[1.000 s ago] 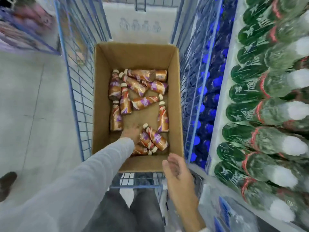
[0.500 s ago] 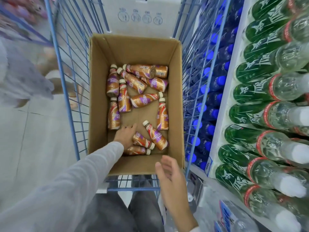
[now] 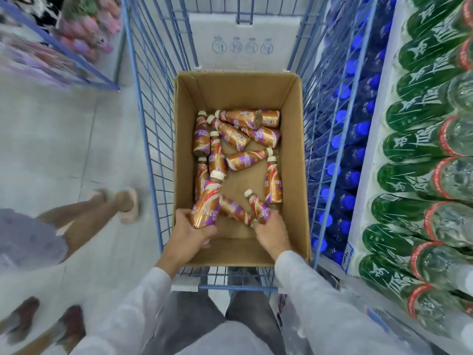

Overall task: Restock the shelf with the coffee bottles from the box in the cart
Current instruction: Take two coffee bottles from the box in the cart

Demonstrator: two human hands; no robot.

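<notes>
Left-hand bottle (image 3: pixel 204 211): long axis runs away from the person, cap far and tipped slightly right, base in the palm. It looks raised above the others.
Right-hand bottle (image 3: pixel 259 208): long axis diagonal, cap far-left, base toward the palm. It looks low, near the box floor.
One loose bottle (image 3: pixel 231 208) lies between the two, just beside both.

Left hand (image 3: pixel 189 234): fingers and thumb wrapped round the lower body of its bottle, solid grip.
Right hand (image 3: pixel 271 231): fingers curled round the base end of its bottle. Fingertips are hidden, so I can't tell how complete the wrap is.

The other coffee bottles (image 3: pixel 245 158) lie flat at mixed headings in the middle and far part of the box (image 3: pixel 294 155), beyond both hands. The box sits in the blue wire cart (image 3: pixel 143 129).

Key relation: the shelf (image 3: pixel 371 155) is directly right of the cart, so the right hand is nearer and the left has to cross over the box. Facings in view hold green bottles (image 3: pixel 422 147) and blue-capped bottles (image 3: pixel 340 147). The coffee slot isn't visible.

Judgement: lift both bottles clear of the box rim and cart side, swing right, turn caps up. Risk: the right-hand bottle drags the loose one.

Passer-by (image 3: pixel 110 201) is left of the cart, well apart.
</notes>
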